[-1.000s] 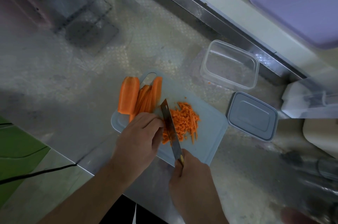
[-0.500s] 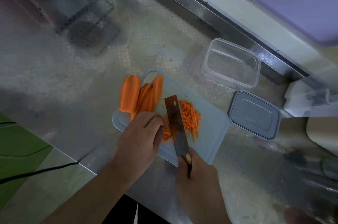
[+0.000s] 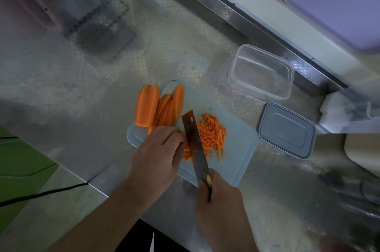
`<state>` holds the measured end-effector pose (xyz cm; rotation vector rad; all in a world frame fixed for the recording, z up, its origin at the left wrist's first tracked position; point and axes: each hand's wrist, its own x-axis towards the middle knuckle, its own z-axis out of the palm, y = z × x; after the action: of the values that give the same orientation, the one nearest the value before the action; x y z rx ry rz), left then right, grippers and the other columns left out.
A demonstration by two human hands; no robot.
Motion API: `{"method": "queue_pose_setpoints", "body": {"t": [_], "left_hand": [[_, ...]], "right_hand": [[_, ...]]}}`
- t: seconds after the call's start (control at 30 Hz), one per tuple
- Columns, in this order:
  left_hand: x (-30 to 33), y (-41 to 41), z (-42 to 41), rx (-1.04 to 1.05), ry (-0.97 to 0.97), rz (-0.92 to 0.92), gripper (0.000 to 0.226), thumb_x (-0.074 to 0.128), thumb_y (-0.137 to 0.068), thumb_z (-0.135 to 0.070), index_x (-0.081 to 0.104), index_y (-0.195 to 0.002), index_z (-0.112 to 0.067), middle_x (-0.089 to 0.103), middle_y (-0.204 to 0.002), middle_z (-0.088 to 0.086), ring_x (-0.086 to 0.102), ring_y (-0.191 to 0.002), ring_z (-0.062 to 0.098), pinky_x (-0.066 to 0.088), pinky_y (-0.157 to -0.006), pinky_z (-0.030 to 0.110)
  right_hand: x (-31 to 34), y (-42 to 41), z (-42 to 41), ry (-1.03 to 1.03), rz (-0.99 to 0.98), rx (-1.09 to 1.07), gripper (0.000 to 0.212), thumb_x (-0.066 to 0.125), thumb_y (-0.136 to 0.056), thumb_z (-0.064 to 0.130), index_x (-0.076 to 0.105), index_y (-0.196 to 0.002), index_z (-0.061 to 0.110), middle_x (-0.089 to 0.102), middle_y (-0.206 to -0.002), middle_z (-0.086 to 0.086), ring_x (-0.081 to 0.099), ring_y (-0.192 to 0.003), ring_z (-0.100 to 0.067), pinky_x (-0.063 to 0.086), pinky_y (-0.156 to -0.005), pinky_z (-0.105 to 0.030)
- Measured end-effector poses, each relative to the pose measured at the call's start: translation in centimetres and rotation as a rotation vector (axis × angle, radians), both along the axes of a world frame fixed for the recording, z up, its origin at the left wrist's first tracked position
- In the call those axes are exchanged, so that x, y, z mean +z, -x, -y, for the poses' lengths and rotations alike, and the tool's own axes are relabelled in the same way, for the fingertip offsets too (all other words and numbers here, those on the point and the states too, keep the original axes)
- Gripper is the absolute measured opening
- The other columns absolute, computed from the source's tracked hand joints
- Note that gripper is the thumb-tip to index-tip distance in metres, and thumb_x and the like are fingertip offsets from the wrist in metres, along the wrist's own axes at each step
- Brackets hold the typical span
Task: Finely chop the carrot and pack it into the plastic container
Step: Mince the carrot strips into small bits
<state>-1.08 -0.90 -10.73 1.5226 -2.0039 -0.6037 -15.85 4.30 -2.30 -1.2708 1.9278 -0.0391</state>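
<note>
A pale blue cutting board (image 3: 238,157) lies on the steel counter. On its far left end lie a thick carrot half (image 3: 146,108) and several long carrot strips (image 3: 169,107). A heap of finely chopped carrot (image 3: 211,135) sits in the middle. My left hand (image 3: 158,149) holds down carrot strips with curled fingers beside the blade. My right hand (image 3: 221,200) grips the handle of a dark knife (image 3: 194,141), whose blade lies across the cut carrot. The clear plastic container (image 3: 261,71) stands empty, far right of the board.
A grey lid (image 3: 286,130) lies right of the board. A purple tray (image 3: 337,2) sits on the ledge at top right. A white object (image 3: 347,114) stands at the right edge. A black cable (image 3: 41,194) runs along the lower left, past the counter edge.
The knife blade rose and tilted, then came down again across the carrot strips beside my left fingers. My left hand has stayed in place on the strips.
</note>
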Motion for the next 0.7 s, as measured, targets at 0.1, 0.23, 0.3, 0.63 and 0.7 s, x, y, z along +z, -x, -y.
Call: {"method": "queue_pose_setpoints", "body": {"t": [0.1,0.23,0.3,0.63,0.7], "left_hand": [[0.0,0.0,0.0,-0.005,0.005,0.0,0.004,0.071,-0.095,-0.013,0.074,-0.097,-0.011,0.067,-0.103,-0.002,0.062,-0.1,0.018,0.046,-0.09,0.021],[-0.1,0.0,0.1,-0.002,0.009,-0.011,0.004,0.074,-0.092,-0.009,0.074,-0.096,-0.01,0.068,-0.101,-0.001,0.061,-0.099,0.018,0.045,-0.091,0.021],[-0.2,0.0,0.0,-0.003,0.01,-0.011,0.003,0.074,-0.092,-0.009,0.074,-0.096,-0.01,0.068,-0.101,-0.001,0.062,-0.099,0.018,0.046,-0.092,0.021],[-0.3,0.3,-0.2,0.003,0.002,0.005,0.006,0.076,-0.091,-0.007,0.07,-0.091,-0.008,0.064,-0.098,0.002,0.06,-0.095,0.02,0.046,-0.09,0.024],[-0.4,0.2,-0.2,-0.007,0.0,0.002,0.004,0.074,-0.093,-0.008,0.07,-0.092,-0.009,0.064,-0.098,0.002,0.06,-0.095,0.02,0.046,-0.09,0.024]], "right_hand": [[-0.1,-0.2,0.0,-0.009,-0.008,0.008,0.012,0.045,-0.104,0.03,0.057,-0.102,0.031,0.062,-0.077,0.008,0.06,-0.07,-0.006,0.048,-0.066,-0.022],[-0.3,-0.5,-0.1,-0.027,-0.038,0.021,0.012,0.042,-0.105,0.031,0.053,-0.1,0.03,0.061,-0.078,0.007,0.061,-0.072,-0.008,0.049,-0.065,-0.024],[-0.4,-0.7,-0.2,-0.029,-0.05,0.013,0.013,0.04,-0.104,0.032,0.052,-0.1,0.029,0.061,-0.079,0.005,0.061,-0.074,-0.01,0.05,-0.065,-0.025],[-0.5,-1.2,0.0,-0.065,-0.098,0.015,0.015,0.039,-0.104,0.032,0.053,-0.107,0.029,0.062,-0.084,0.004,0.064,-0.083,-0.014,0.052,-0.072,-0.027],[-0.4,-1.2,0.0,-0.072,-0.102,0.008,0.015,0.039,-0.104,0.032,0.053,-0.107,0.03,0.062,-0.086,0.005,0.064,-0.084,-0.014,0.053,-0.073,-0.026]]}}
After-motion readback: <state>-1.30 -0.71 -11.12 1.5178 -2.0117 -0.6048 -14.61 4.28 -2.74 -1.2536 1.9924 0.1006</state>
